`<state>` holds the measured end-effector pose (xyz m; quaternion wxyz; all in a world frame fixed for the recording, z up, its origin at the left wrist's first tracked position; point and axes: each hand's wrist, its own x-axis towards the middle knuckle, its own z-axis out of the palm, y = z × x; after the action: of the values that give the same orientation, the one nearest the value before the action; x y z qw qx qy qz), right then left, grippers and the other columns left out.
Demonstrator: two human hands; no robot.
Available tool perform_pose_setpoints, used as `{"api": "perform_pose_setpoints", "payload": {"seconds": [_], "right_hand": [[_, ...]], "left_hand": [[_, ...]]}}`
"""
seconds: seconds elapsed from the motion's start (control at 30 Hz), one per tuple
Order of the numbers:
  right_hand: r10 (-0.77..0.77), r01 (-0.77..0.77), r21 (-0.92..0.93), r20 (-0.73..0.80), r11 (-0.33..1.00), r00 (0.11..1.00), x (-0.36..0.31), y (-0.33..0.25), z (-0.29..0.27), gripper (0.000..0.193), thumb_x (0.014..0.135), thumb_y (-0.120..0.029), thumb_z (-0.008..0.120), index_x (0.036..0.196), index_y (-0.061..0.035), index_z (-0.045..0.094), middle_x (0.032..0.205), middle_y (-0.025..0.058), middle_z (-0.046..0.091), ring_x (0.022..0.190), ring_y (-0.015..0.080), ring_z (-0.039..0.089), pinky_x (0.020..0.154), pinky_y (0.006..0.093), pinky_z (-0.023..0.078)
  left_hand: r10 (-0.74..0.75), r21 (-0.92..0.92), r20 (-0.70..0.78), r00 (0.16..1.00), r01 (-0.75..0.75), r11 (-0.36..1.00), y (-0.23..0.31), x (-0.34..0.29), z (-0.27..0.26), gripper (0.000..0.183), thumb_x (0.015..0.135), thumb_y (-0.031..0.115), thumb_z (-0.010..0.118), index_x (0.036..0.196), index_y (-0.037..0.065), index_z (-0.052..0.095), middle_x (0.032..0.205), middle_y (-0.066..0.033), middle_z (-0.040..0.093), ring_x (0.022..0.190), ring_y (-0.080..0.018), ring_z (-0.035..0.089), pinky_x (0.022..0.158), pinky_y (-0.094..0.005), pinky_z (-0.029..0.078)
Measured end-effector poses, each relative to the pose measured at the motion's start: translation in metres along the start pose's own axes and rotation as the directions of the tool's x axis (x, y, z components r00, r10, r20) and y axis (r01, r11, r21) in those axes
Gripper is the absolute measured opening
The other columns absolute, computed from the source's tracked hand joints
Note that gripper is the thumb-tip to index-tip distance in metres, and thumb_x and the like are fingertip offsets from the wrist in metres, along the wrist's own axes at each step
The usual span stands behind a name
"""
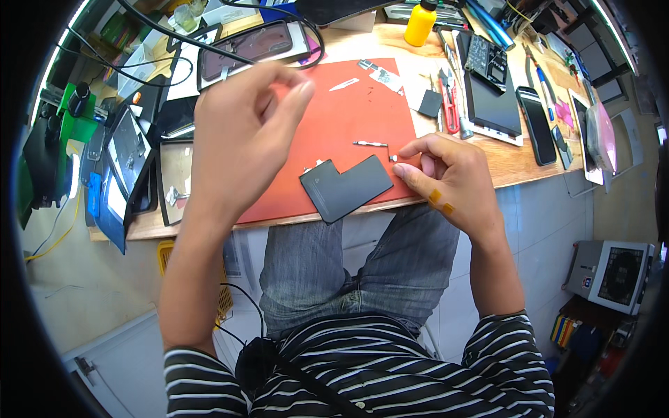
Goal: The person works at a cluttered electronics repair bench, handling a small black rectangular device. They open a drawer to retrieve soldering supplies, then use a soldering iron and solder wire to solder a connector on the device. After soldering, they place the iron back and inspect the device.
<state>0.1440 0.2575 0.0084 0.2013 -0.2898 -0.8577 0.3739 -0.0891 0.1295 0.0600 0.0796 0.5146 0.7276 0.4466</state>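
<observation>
The right hand point(449, 174) is rested, fingers curled and gripping nothing visible, touching the dark battery point(346, 188) on the red mat point(348, 118). The left hand point(244, 132) is raised above the mat, thumb and fingertips pinched; whether anything is held cannot be told.

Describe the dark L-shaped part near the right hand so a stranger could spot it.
Find the red mat on the wooden bench. At its near edge, touching the right hand, lies the flat dark-grey battery. It alone is notched into an L.
</observation>
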Motion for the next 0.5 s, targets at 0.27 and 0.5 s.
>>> {"api": "perform_pose_setpoints", "payload": {"seconds": [0.27, 0.5], "right_hand": [[-0.131, 0.127, -0.071, -0.057, 0.989, 0.990, 0.003, 0.004, 0.006, 0.009, 0.088, -0.007, 0.080, 0.095, -0.0025, 0.078, 0.071, 0.0041, 0.057, 0.061, 0.0135, 0.051, 0.058, 0.0299, 0.041], [-0.154, 0.149, -0.123, -0.032, 0.981, 0.988, 0.010, 0.001, 0.004, 0.014, 0.085, -0.013, 0.084, 0.097, -0.0058, 0.080, 0.068, 0.0057, 0.056, 0.058, 0.0182, 0.054, 0.057, 0.0335, 0.043]], "left_hand": [[-0.377, -0.107, -0.002, 0.926, 0.374, 0.921, -0.020, -0.089, -0.011, 0.009, 0.098, 0.009, 0.073, 0.099, 0.001, 0.075, 0.054, 0.0076, 0.039, 0.051, -0.0015, 0.031, 0.049, -0.0265, 0.023], [-0.188, 0.051, 0.068, 0.980, 0.185, 0.981, -0.021, -0.085, -0.004, 0.015, 0.100, 0.010, 0.071, 0.110, 0.002, 0.078, 0.056, 0.0061, 0.037, 0.052, -0.0031, 0.032, 0.050, -0.0275, 0.022]]}}
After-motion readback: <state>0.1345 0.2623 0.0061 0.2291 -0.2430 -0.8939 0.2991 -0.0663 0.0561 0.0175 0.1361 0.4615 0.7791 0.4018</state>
